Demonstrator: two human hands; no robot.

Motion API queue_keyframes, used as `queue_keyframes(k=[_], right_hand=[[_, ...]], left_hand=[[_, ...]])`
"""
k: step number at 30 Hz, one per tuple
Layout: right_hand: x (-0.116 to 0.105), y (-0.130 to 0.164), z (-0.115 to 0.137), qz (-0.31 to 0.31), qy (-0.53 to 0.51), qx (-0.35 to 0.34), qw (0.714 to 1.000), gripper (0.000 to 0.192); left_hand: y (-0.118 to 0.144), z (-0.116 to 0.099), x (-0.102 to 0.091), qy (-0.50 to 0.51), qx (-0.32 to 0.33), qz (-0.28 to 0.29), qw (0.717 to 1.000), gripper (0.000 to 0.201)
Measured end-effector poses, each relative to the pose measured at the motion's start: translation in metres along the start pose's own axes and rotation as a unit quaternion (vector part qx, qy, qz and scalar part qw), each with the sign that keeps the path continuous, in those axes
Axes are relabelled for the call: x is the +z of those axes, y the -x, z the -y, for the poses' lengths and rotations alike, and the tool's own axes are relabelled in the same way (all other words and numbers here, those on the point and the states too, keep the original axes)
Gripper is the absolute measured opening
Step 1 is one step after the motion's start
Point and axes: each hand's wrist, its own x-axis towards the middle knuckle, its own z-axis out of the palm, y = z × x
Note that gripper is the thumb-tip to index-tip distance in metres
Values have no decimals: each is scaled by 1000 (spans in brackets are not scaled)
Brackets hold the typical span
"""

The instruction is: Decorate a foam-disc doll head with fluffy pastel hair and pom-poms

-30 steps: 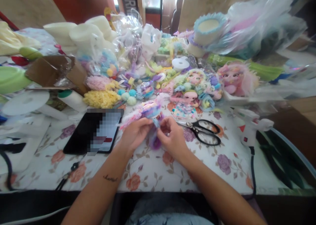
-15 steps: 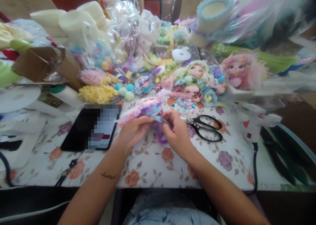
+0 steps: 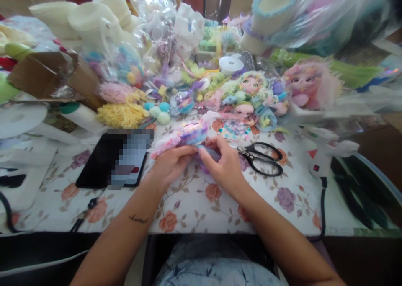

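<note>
Both my hands meet at the middle of the flowered tablecloth [image 3: 194, 206]. A pastel doll [image 3: 188, 134] with pink, purple and blue fluffy hair lies between them. My left hand [image 3: 171, 164] grips the doll from the left side. My right hand [image 3: 222, 164] pinches a purple tuft of the doll's hair beside the left thumb. The lower part of the doll is hidden under my fingers.
Black scissors [image 3: 262, 158] lie just right of my right hand. A black phone [image 3: 113, 160] rests to the left. A white glue gun [image 3: 326, 152] with a black cord sits at the right. Finished dolls [image 3: 251, 97], pompoms [image 3: 157, 112], a ribbon spool [image 3: 230, 64] and bags crowd the far side.
The purple tuft that hung below my hands is now drawn up under my right fingers. Both hands have shifted slightly away from me, and the view has tilted a little downward.
</note>
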Motion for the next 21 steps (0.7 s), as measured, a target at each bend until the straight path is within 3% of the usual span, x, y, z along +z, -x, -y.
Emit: queue_keyframes(k=[3,11,21], right_hand=[[1,1,-2,-23,35,-46,998,16],[3,2,-11,-48,103,-123,986,7],[2,0,-10,-41,81,-118,989,7]], left_hand=[[0,1,-1,-6,8,12,1000,22],[-5,4,-9,9,13,22,1000,18],[0,0,2,5,-7,0,1000,28]])
